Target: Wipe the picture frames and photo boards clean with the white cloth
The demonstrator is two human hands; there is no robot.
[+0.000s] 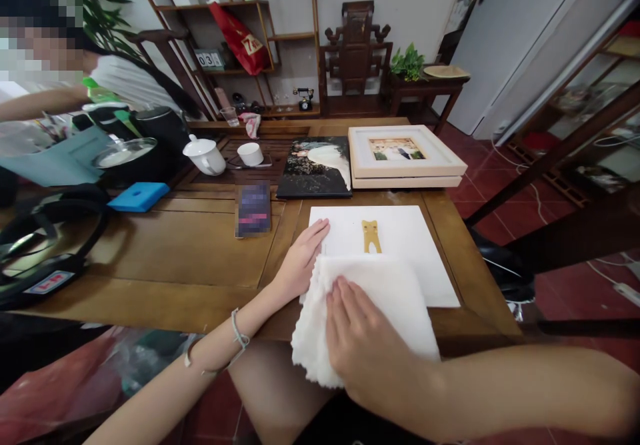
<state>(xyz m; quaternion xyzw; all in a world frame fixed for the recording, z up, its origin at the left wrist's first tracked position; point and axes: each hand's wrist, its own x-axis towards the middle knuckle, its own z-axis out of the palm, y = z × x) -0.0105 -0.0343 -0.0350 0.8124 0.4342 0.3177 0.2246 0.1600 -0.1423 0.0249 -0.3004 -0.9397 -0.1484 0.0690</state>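
Observation:
My left hand (303, 258) lies with fingers stretched out on the left edge of a flat white board (400, 222). A brown, bear-like cut-out shape (371, 236) sits on the board. Under my right hand (363, 335) is a white cloth (405, 312) with a wavy edge. The right fingers are together and press down on the cloth. It covers the near part of the board and hangs over the table edge.
Behind the board lie a dark photo panel (316, 168) and pale wooden picture frames (407, 155). A phone-sized dark object (253, 210), blue block (139, 196), headphones (55, 232), white teapot (204, 155) and white cup (250, 154) stand leftward. Another person (135, 82) sits at far left.

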